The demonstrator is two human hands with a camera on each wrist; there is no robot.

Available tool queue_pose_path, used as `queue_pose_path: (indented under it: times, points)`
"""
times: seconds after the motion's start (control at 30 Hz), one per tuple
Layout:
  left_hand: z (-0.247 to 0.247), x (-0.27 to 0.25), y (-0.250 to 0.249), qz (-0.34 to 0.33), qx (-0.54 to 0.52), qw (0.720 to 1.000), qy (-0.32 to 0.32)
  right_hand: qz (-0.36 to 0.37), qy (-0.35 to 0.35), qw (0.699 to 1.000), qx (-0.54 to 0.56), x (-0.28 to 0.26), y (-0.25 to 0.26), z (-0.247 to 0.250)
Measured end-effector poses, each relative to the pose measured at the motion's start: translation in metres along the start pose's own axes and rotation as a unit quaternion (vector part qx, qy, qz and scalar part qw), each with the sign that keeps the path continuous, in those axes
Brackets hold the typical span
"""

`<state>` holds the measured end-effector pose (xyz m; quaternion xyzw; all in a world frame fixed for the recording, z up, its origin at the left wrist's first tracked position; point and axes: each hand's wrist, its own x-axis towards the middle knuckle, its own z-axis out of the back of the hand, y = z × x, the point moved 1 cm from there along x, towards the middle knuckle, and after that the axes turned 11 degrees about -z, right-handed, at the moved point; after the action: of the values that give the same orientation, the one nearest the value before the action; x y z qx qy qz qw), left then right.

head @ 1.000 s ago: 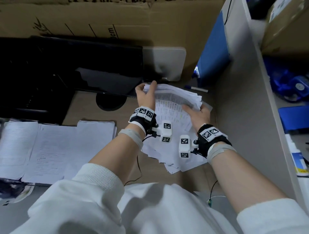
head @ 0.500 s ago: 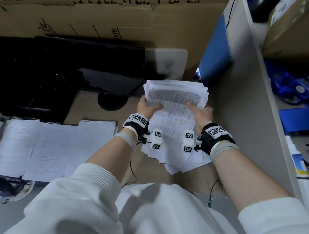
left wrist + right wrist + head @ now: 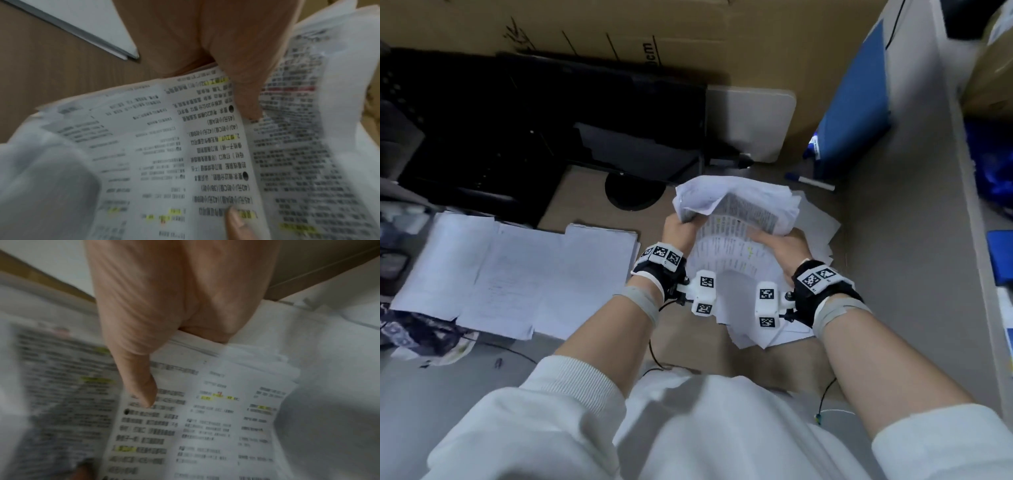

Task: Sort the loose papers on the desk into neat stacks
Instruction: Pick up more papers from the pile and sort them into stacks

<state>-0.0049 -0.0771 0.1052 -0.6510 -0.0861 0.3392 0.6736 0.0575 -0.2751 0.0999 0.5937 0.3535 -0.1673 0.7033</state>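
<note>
A thick bundle of loose printed papers [image 3: 736, 219] is held up over the desk in front of me, and its top edge curls over toward me. My left hand [image 3: 683, 228] grips the bundle's left side, with the thumb [image 3: 246, 97] pressing on the printed top page [image 3: 185, 162]. My right hand [image 3: 779, 241] grips the right side, its thumb [image 3: 139, 378] lying on the same page [image 3: 205, 418]. The other fingers are hidden behind the sheets. More loose sheets [image 3: 815, 233] lie on the desk under the bundle.
Flat paper stacks [image 3: 517, 274] lie side by side on the desk to the left. A black monitor [image 3: 551, 120] stands behind them. A pen [image 3: 810, 181] and a blue folder [image 3: 856, 102] sit at the back right. A grey partition [image 3: 893, 257] closes the right side.
Both hands have lifted the bundle's far end and drawn back a little toward me. The top of the bundle, upright half a second ago, now droops over toward me.
</note>
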Motion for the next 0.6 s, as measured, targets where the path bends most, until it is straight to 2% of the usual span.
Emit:
queue_pose_path:
  times: [0.1,0.17,0.3,0.47,0.6]
  points:
    - [0.034,-0.017,0.001,-0.023,-0.047,0.998,-0.03,0.001,0.039,0.999,-0.038,-0.001,-0.007,-0.032]
    - [0.056,-0.03,0.0,-0.042,-0.031,0.998,-0.038,0.0,0.046,0.998,-0.043,-0.004,-0.013,-0.057]
    - [0.104,-0.043,0.022,-0.005,0.004,0.995,-0.103,0.002,0.084,0.996,-0.028,-0.019,-0.02,-0.101]
    - [0.138,-0.039,0.037,0.042,-0.074,0.988,-0.13,0.015,0.075,0.997,-0.032,-0.03,-0.025,-0.14]
    - [0.159,-0.036,0.024,0.044,-0.111,0.987,-0.11,0.012,0.04,0.999,-0.029,-0.042,-0.03,-0.18]
